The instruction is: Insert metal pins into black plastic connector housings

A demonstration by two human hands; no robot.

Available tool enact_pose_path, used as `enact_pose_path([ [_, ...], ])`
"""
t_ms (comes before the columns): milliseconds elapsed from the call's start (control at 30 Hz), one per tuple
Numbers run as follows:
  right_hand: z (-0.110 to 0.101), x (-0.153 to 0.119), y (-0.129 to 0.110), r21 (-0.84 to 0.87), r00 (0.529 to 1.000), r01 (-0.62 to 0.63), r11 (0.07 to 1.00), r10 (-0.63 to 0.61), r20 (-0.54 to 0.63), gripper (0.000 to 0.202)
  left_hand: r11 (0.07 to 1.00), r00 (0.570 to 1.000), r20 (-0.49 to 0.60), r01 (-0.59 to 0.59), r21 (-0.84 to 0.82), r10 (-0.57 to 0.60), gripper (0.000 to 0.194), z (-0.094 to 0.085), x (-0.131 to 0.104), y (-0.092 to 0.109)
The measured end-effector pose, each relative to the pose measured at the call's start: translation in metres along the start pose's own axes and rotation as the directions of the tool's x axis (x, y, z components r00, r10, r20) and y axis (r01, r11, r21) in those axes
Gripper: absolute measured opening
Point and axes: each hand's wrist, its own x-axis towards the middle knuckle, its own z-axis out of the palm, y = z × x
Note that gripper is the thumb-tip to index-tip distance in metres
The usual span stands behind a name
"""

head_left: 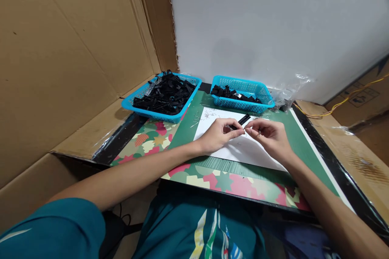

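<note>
My left hand is closed around a small black plastic piece, whose far end sticks out past the fingers. Close beside it, my right hand has its thumb and forefinger pinched together at the near end of that piece. What the right fingertips hold is too small to name. Both hands are above a white sheet of paper. Tiny thin metal-looking bits lie scattered at the sheet's far left corner.
A blue basket heaped with black plastic parts stands at the back left. Another blue basket with fewer black parts stands behind my hands, beside a clear plastic bag. Cardboard walls the left; a yellow cable runs at right.
</note>
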Motion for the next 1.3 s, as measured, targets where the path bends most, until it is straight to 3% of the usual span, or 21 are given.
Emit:
enact_pose_path([
  [367,-0.0038,-0.0022,0.0008,-0.115,0.994,0.095,0.989,-0.100,-0.037,0.014,0.977,0.999,0.009,-0.041,0.207,0.040,0.028,-0.0012,-0.0048,0.0021],
  [600,-0.0024,-0.0043,-0.0015,-0.165,0.953,0.192,0.967,-0.224,-0.202,0.007,1.000,0.997,0.077,0.018,-0.005,-0.017,0.033,-0.0018,-0.0059,0.0069],
  [800,0.0028,-0.0075,-0.0022,-0.174,0.951,0.223,0.959,-0.253,-0.180,0.006,0.992,0.999,0.033,0.016,-0.127,-0.011,0.075,0.0000,-0.0056,0.0070],
  [967,0.0037,-0.0079,-0.0042,-0.173,0.938,0.261,0.950,-0.292,-0.189,0.006,0.995,1.000,-0.004,0.020,-0.101,-0.020,0.060,0.0004,-0.0040,0.0035],
  [1300,-0.0007,-0.0066,0.0056,-0.198,0.945,0.276,0.941,-0.303,-0.124,0.007,0.998,0.999,-0.028,0.037,-0.056,-0.038,0.059,0.0004,-0.0028,0.0076],
])
